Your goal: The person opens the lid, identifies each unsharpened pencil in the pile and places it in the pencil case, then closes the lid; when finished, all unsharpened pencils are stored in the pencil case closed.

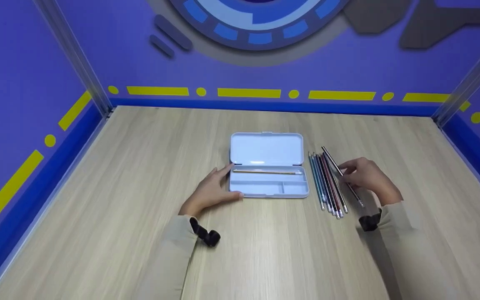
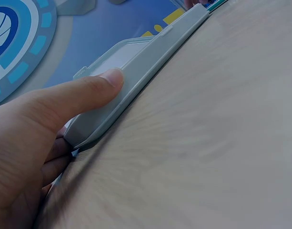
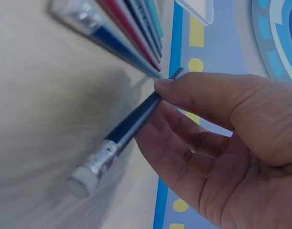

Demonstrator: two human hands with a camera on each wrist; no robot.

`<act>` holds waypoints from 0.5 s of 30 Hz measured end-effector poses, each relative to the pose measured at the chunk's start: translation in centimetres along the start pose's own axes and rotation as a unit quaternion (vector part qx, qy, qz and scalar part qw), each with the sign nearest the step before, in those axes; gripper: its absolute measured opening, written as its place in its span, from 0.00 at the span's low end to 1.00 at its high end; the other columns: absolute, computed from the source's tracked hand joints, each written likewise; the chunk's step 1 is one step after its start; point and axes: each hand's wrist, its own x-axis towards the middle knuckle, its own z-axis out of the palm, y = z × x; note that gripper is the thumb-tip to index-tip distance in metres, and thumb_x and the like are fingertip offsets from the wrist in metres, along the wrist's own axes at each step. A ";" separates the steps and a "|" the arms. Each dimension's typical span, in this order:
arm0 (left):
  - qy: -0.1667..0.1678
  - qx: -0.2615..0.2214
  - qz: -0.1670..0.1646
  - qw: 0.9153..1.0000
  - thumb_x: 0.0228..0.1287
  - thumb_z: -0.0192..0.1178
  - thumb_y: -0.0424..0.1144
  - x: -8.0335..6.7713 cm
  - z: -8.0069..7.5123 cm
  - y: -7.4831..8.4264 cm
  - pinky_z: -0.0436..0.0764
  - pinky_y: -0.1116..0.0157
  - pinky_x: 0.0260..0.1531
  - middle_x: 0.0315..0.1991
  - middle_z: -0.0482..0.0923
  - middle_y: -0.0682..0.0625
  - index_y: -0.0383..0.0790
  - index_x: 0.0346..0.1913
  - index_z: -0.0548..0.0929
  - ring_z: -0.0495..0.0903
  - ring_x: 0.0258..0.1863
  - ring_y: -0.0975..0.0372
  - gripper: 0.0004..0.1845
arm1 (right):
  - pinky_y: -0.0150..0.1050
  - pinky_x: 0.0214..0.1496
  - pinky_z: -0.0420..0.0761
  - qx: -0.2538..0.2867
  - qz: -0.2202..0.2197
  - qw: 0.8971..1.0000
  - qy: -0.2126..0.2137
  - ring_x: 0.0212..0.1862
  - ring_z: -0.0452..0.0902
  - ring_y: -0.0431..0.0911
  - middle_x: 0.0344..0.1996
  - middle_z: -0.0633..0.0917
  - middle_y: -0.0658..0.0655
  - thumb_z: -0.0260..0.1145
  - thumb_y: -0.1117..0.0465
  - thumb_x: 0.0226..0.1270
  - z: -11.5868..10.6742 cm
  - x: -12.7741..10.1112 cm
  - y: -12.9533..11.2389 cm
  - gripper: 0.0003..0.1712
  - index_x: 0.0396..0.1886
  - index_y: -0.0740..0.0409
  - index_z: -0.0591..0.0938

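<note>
A pale blue pencil case [image 1: 261,188] lies with its lid raised at the middle of the table. One gold-toned pencil [image 1: 265,171] rests in its long back compartment. My left hand [image 1: 211,189] grips the case's left end, thumb on the front wall, as the left wrist view also shows. My right hand [image 1: 365,175] pinches a dark pencil [image 3: 131,121] between thumb and fingers, its white eraser end toward the near side. Just left of that hand, a bunch of pencils [image 1: 323,179] in teal, dark and red lies on the table, erasers toward me.
The wooden table [image 1: 140,166] is bounded by blue panels [image 1: 261,75] at the back and both sides. Two smaller compartments [image 1: 294,187] sit at the front of the case. Black straps [image 1: 208,237] are on both wrists.
</note>
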 end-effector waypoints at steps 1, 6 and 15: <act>0.000 0.000 -0.001 1.000 0.41 0.74 0.62 0.0 0.0 0.0 0.52 0.44 0.72 0.74 0.58 0.50 0.56 0.75 0.58 0.46 0.76 0.44 0.55 | 0.39 0.32 0.84 -0.001 -0.005 1.000 0.007 0.30 0.80 0.44 0.42 0.82 0.72 0.62 0.68 0.61 0.0 0.0 -0.2 0.25 0.58 0.75 0.75; 0.002 0.003 -0.005 1.000 0.42 0.74 0.61 0.0 0.0 0.0 0.52 0.44 0.72 0.74 0.58 0.49 0.56 0.75 0.58 0.46 0.76 0.44 0.55 | 0.37 0.32 0.83 -0.009 -0.033 0.998 0.045 0.32 0.80 0.46 0.42 0.83 0.71 0.60 0.70 0.62 -0.1 0.1 -1.0 0.21 0.55 0.72 0.79; 0.001 0.003 -0.005 1.000 0.41 0.74 0.62 0.1 0.1 0.0 0.52 0.44 0.72 0.74 0.59 0.49 0.56 0.74 0.58 0.46 0.76 0.44 0.55 | 0.41 0.38 0.83 -0.020 -0.080 0.992 0.091 0.42 0.82 0.58 0.43 0.85 0.70 0.63 0.71 0.61 0.4 0.7 -2.6 0.17 0.50 0.70 0.83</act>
